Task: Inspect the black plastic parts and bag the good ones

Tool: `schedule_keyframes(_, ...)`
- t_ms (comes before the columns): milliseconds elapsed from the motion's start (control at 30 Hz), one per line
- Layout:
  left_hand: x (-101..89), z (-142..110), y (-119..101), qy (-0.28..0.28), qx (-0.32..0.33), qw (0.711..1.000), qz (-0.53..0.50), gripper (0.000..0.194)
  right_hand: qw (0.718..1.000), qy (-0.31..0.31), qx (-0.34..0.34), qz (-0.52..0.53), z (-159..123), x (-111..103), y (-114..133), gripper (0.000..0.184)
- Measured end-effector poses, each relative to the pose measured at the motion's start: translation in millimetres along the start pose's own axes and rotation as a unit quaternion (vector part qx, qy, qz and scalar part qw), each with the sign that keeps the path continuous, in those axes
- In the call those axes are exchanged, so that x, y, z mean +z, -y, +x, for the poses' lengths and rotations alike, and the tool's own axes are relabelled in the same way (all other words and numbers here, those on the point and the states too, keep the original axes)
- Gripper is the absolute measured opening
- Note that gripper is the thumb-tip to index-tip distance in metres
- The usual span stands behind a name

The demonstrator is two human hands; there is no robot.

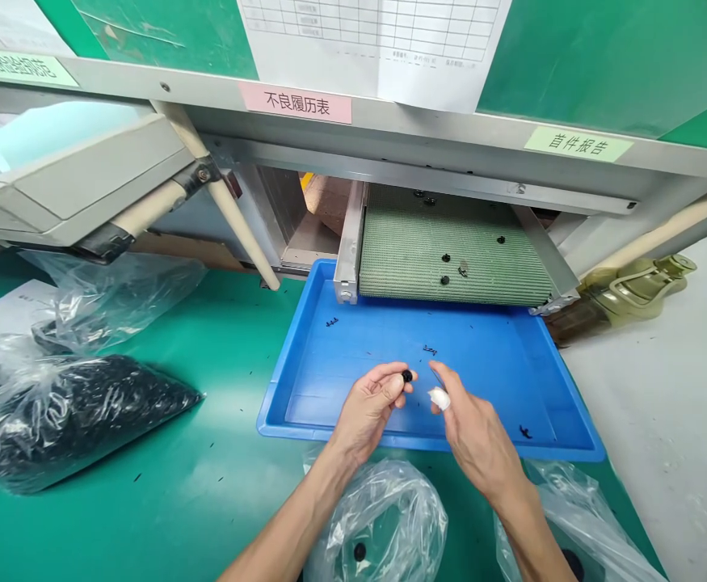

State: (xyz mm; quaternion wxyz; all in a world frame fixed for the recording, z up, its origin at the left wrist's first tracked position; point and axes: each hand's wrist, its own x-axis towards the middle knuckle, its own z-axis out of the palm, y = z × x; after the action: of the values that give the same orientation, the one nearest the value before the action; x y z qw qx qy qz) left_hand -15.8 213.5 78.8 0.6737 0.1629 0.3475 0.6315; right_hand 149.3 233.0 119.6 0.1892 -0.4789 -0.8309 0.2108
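My left hand (370, 402) pinches a small black round part (407, 376) between thumb and fingers, above the near half of a blue tray (277, 380). Just to its right, my right hand (477, 424) has its thumb and index finger apart, with nothing visible between them. A white covering (439, 398) wraps the right thumb. Thin black scraps (429, 350) lie in the tray beyond my hands, and another black scrap (525, 432) is near its right front corner. Below my left hand, an open clear plastic bag (383, 517) has a black round part (359, 552) in it.
A green conveyor belt (401, 234) carrying several small black parts ends over the tray's back. At left lies a clear bag full of black parts (74, 412). Another plastic bag (595, 525) sits by my right forearm, and a greenish bottle (632, 291) lies at right.
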Motion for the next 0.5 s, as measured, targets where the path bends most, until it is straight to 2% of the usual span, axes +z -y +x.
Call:
schedule_keyframes(167,4.7,-3.4,-0.6,-0.009,0.004,1.0,-0.002,0.028,0.998,-0.026,-0.029,-0.048,-5.1,7.4,11.3,0.032)
schedule_keyframes(333,9.5,-5.0,0.5,-0.03,0.027,0.999,0.004,0.031,0.992,-0.075,-0.065,-0.074,-4.9,14.6,12.8,0.032)
schedule_keyframes(500,8.8,-6.0,-0.8,-0.022,0.007,0.999,-0.023,0.031,0.996,-0.083,-0.033,-0.022,-7.2,16.0,9.9,0.033)
